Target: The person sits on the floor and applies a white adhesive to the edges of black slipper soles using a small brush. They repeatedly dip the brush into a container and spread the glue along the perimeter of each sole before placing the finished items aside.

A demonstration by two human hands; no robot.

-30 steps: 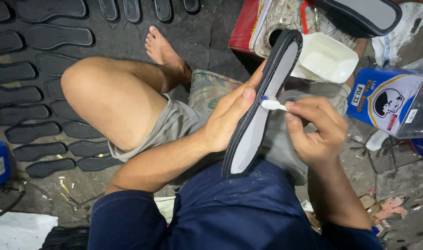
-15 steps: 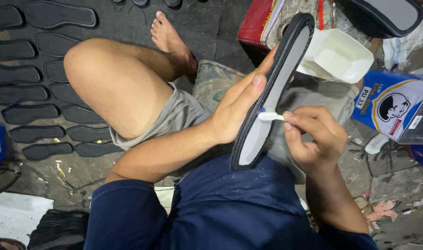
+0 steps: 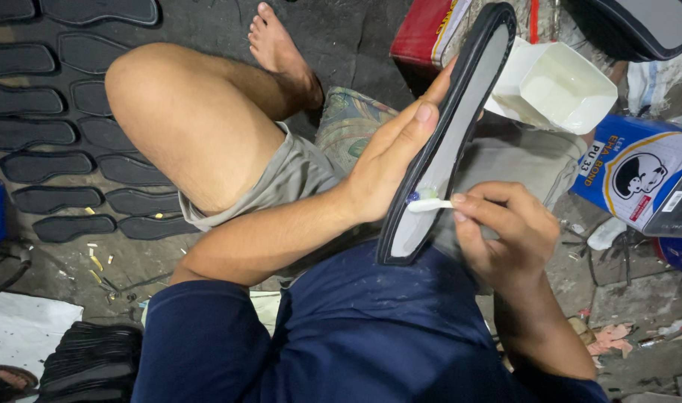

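Black-rimmed sole point(image 3: 460, 112) stays propped in your left hand point(image 3: 389, 160); your right hand point(image 3: 505, 231), pinching the white brush point(image 3: 429, 204), has slid lower, so coating nears the heel.

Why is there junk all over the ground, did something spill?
Nothing looks spilled. Small scraps litter the floor beside the neat rows of black soles. The left hand holds a sole edge-up while the right hand brushes it.
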